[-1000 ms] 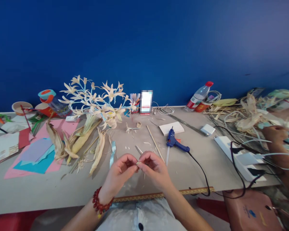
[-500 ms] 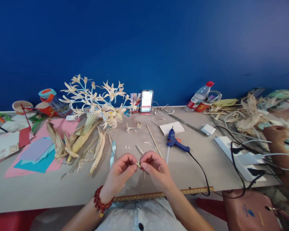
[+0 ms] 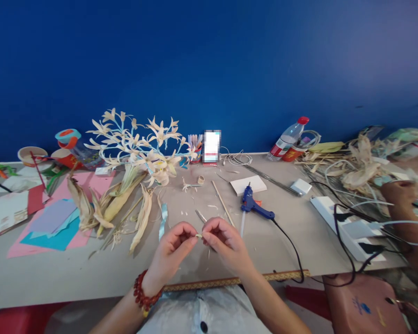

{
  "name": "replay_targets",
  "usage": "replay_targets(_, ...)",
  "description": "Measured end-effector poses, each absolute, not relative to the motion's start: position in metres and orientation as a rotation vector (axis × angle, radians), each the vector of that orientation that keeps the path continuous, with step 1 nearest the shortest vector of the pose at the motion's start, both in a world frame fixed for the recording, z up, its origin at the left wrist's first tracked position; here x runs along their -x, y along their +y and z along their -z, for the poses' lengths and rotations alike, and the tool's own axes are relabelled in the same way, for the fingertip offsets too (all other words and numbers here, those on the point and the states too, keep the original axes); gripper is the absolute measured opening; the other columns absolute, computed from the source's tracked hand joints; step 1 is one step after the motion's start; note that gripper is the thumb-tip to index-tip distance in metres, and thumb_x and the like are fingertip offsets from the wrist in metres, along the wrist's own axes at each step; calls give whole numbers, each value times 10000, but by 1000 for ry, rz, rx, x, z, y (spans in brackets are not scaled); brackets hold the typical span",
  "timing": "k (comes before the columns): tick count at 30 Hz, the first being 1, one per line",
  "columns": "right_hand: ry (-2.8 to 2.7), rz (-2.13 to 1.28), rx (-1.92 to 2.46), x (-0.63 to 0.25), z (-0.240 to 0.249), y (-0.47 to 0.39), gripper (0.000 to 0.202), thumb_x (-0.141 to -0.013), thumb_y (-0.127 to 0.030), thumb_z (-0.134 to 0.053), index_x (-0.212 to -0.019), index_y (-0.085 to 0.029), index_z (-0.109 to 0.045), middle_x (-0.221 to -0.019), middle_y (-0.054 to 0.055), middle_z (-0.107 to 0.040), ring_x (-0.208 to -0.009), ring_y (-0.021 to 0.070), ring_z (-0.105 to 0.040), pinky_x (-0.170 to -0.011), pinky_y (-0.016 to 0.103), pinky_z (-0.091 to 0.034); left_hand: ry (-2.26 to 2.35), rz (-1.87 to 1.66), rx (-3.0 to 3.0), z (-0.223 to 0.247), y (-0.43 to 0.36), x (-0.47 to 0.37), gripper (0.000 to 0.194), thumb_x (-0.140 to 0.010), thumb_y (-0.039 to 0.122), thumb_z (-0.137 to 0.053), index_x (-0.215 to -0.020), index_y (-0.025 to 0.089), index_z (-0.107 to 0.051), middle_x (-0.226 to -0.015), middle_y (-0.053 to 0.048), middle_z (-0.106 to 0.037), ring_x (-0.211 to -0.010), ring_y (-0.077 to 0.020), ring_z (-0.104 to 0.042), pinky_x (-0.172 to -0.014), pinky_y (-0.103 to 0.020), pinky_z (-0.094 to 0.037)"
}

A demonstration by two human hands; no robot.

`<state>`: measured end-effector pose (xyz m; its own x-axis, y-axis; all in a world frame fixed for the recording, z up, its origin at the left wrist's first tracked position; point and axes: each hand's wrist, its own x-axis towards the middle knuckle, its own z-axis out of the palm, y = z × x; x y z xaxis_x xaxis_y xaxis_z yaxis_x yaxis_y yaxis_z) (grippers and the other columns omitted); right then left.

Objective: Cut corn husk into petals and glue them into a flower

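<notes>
The left hand (image 3: 174, 245) and right hand (image 3: 227, 243), thumbs pressed to fingers, pinch a small pale piece (image 3: 199, 235) between them above the table (image 3: 118, 273); it looks loose and unfinished, while beyond, many flowers (image 3: 159, 174) seem made, dry husks (image 3: 142, 221) unused

From here I can't identify the tiny piece (image 3: 199, 235) between the fingertips (image 3: 192, 242), read the blurred screen (image 3: 212, 146) beyond them, or follow the co-worker's cut-off arm (image 3: 406, 235) right of them.
</notes>
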<state>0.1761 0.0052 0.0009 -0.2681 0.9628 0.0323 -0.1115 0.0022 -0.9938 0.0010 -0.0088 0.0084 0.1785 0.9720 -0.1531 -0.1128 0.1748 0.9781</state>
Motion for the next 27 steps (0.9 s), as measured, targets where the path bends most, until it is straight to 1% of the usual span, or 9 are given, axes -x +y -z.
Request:
replay_targets(4, -1441, -1334, 976, -176, -3, 6, 199, -898, -387, -650, -816, -206, -640, -736, 9, -601, -662, 146, -540, -599, 250, -418, 1027, -1023, -1098, -5, -7, -1, 255, -837, 432, -648, -829, 177, -649, -633, 28, -456, -533, -98, -310, -499, -228, -257)
replay_targets(7, -1543, -1230, 984, -175, -2, 7, 179, -908, -362, -642, -811, -211, -654, -724, 10, -610, -667, 153, -547, -615, 259, -417, 1048, -1030, -1145, -5, -5, -4, 301, -828, 457, -656, -739, 170, -635, -619, 28, -441, -566, -108, -336, -523, -232, -264)
replay_targets(11, -1599, -1205, 991, -176, -2, 8, 165, -905, -349, -651, -811, -214, -671, -721, 7, -624, -666, 155, -557, -622, 263, -414, 1066, -1005, -1176, -8, -2, -6, 301, -826, 424, -659, -666, 174, -607, -601, 32, -441, -575, -114, -343, -542, -240, -271)
replay_targets(14, -1596, -1247, 983, -177, -2, 8, 168, -915, -344, -634, -819, -212, -673, -738, 12, -634, -678, 157, -566, -628, 266, -421, 1051, -989, -1171, -10, -3, -4, 256, -831, 383, -636, -679, 179, -608, -598, 32, -449, -559, -112, -330, -537, -244, -263)
replay_targets(17, -1586, -1264, 983, -178, -2, 8, 167, -919, -342, -628, -821, -212, -662, -743, 14, -629, -689, 158, -566, -631, 266, -422, 1048, -972, -1193, -11, -3, 0, 214, -826, 334, -613, -680, 181, -577, -620, 25, -454, -579, -118, -352, -542, -243, -266)
replay_targets(20, -1563, -1269, 1007, -180, -3, 9, 156, -920, -339, -626, -832, -211, -648, -744, 15, -613, -676, 153, -550, -603, 258, -410, 1056, -944, -1239, -13, -4, 3, 188, -836, 306, -579, -696, 184, -553, -637, 24, -446, -594, -122, -364, -545, -241, -275)
replay_targets(24, -1522, -1284, 1031, -181, -4, 10, 160, -919, -345, -624, -837, -207, -633, -754, 18, -599, -662, 146, -534, -581, 250, -403, 1062, -934, -1287, -16, -5, 5, 187, -867, 310, -547, -735, 179, -570, -671, 10, -487, -615, -125, -390, -556, -240, -294)
replay_targets(27, -1481, -1312, 1030, -181, -4, 9, 175, -920, -360, -621, -843, -203, -623, -749, 13, -592, -658, 141, -531, -583, 245, -408, 1072, -936, -1262, -14, -5, 6, 212, -891, 339, -545, -766, 174, -588, -665, 20, -474, -581, -108, -350, -534, -234, -271)
